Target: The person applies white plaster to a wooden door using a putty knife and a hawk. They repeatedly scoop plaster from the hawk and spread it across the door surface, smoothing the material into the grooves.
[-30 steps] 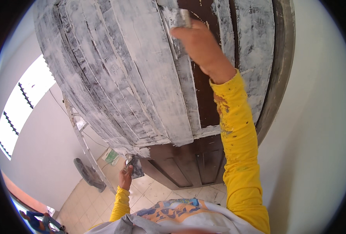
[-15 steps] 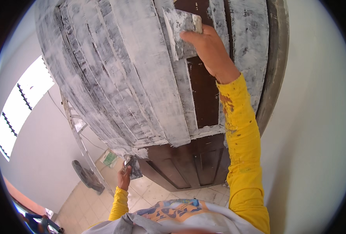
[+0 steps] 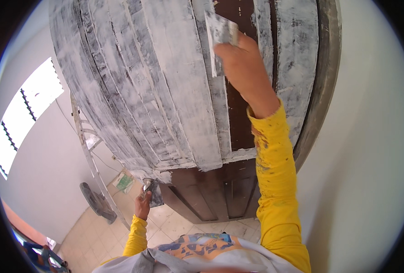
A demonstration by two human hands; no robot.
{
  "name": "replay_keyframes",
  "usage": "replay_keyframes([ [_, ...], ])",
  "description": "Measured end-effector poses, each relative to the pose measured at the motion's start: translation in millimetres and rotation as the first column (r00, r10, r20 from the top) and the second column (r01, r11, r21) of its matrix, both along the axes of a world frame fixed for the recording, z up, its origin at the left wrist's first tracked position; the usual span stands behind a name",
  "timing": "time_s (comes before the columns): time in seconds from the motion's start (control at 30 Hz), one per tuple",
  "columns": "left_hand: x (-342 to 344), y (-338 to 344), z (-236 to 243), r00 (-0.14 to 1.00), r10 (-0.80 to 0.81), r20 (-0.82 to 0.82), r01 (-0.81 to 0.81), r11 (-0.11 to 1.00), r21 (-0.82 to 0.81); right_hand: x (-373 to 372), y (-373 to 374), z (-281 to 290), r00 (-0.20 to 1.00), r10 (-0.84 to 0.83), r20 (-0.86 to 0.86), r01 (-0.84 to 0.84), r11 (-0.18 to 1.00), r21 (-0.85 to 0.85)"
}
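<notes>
Panelled door (image 3: pixel 179 91), partly blocked by one yellow sleeve (image 3: pixel 277 177), stands ahead, the right hand (image 3: pixel 247 68) and left hand (image 3: pixel 142 205) each clamped on one of two scrapers (image 3: pixel 221 31), one ladder (image 3: pixel 78 120) standing far left.

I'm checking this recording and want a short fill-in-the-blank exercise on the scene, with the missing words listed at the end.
1. The wide scraper in the right hand is close to the ____ edge of the picture, well above the other scraper in the left hand.
2. The sleeves on both arms are ____ in colour.
3. The uncoated lower part of the door is dark ____.
4. The ladder stands toward the ____ side of the picture.

Missing words: top; yellow; brown; left.
</notes>
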State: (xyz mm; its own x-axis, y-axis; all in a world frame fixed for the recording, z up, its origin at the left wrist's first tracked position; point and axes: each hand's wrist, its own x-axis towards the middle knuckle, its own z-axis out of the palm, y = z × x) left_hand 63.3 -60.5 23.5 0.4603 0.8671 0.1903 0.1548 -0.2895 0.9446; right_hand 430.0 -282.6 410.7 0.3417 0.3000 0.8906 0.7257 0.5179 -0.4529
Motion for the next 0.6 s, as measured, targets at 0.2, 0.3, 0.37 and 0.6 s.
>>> replay_keyframes([
  [0.2,4.5,2.0,2.2,1.0,-0.008,-0.018,0.008,1.0,-0.03,-54.4,52.5,8.6,0.714,-0.668,0.209,0.644,0.744,0.178],
  [0.3,-2.8,2.8,-5.2,0.999,0.014,-0.051,-0.014,1.0,0.0,-73.8,51.6,-9.6,0.72,-0.653,0.233,0.607,0.756,0.244],
  [0.37,-8.2,4.9,-9.8,0.999,0.028,-0.04,-0.028,1.0,0.007,-66.8,35.9,-13.1,0.775,-0.599,0.202,0.525,0.788,0.322],
  [0.6,-0.3,0.4,-1.5,1.0,-0.005,0.002,0.005,0.999,-0.039,18.8,4.8,18.0,0.915,0.364,-0.177,-0.339,0.928,0.157],
])
